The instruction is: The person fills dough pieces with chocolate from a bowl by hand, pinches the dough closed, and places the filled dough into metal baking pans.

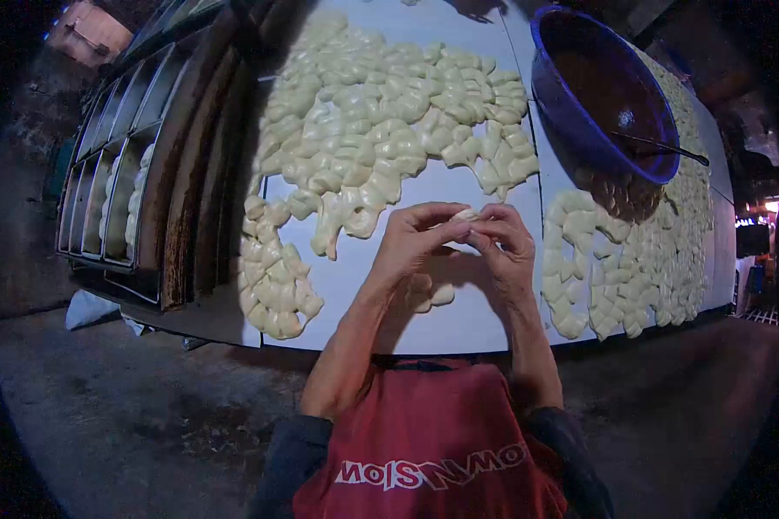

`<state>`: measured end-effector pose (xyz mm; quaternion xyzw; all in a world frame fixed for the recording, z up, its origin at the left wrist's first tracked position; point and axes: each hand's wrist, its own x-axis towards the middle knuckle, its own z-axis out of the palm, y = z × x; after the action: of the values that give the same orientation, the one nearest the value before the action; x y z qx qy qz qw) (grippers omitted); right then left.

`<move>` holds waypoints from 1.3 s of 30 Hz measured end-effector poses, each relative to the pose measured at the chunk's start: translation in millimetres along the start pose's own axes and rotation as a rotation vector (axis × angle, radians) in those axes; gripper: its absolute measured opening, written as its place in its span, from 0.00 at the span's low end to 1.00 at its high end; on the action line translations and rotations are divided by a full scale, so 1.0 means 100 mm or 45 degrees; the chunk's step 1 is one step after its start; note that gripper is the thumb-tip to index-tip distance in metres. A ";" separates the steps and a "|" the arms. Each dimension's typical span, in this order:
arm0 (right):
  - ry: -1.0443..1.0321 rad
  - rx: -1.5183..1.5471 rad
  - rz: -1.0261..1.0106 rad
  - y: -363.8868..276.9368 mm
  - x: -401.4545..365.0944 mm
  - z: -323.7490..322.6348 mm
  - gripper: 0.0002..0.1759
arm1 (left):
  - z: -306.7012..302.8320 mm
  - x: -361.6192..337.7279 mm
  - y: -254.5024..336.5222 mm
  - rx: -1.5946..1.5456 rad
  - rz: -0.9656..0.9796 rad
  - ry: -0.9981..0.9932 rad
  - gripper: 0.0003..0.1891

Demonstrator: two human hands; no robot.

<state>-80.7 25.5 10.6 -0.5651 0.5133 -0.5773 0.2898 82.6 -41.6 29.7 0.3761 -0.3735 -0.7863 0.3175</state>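
Above the white tabletop, my left hand (pixel 426 238) and my right hand (pixel 502 240) meet, fingertips pinched on one small pale dough piece (pixel 466 215). Both hands are closed on it, and the fingers partly cover it. Below them, a few loose dough pieces (pixel 433 297) lie on the table (pixel 467 324), partly hidden by my left wrist. Just beyond my hands spreads a large mass of shiny, pale dough pieces (pixel 363 130), packed side by side. A smaller cluster of dough pieces (pixel 277 290) sits left of my forearm.
At the back right stands a large purple basin (pixel 571 108) with dark brown contents and a long-handled utensil (pixel 666 147). More dough pieces (pixel 640 268) cover the right table section. Stacked metal pans (pixel 117 186), some holding dough, stand at the left beside brown-edged boards (pixel 190 190).
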 end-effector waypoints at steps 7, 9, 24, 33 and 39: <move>0.448 -0.110 -0.105 0.12 -0.07 0.34 0.09 | -0.01 -0.04 -0.19 0.044 0.059 -0.085 0.14; 0.448 -0.435 -0.298 0.16 -0.07 0.30 0.07 | 0.01 -0.14 -0.22 0.226 0.109 -0.082 0.14; -0.186 0.118 0.708 -0.02 -0.42 0.06 0.16 | -0.39 -0.58 -0.25 1.025 0.433 0.072 0.35; -0.731 -0.390 0.588 -0.23 -0.40 -0.11 0.13 | -0.46 -0.72 -0.34 1.566 0.417 -0.184 0.25; -0.813 -0.838 0.455 -0.38 -0.41 0.05 0.15 | -0.40 -0.75 -0.34 1.613 0.429 -0.232 0.31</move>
<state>-58.5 72.9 30.5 -0.6786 0.6428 -0.1236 0.3332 147.2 20.4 10.9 0.3585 -0.8428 -0.3829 0.1206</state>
